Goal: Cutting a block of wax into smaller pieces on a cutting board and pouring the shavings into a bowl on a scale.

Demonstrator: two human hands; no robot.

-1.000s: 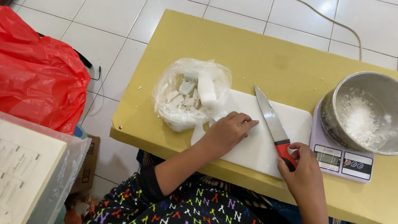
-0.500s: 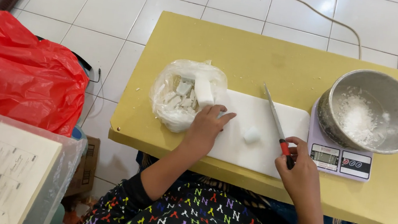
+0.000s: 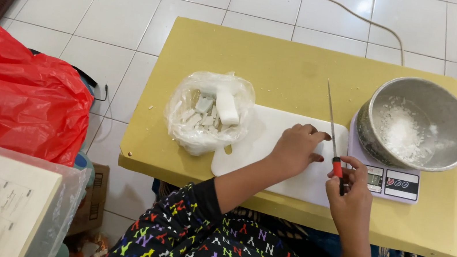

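We grip the red-handled knife [image 3: 333,137] edge-down in our right hand [image 3: 350,196], left hand [image 3: 294,149] curled on the board [image 3: 255,143]; white chunks fill the bag [image 3: 207,111], flakes the bowl [image 3: 415,123].

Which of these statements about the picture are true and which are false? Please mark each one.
1. The right hand holds a knife with a red handle. True.
2. The left hand reaches into the plastic bag. False: it rests on the white cutting board, next to the blade.
3. The metal bowl sits on a kitchen scale. True.
4. The bowl is empty. False: it holds white crumbs.
5. A red plastic bag lies on the yellow table. False: it is on the floor beside the table.
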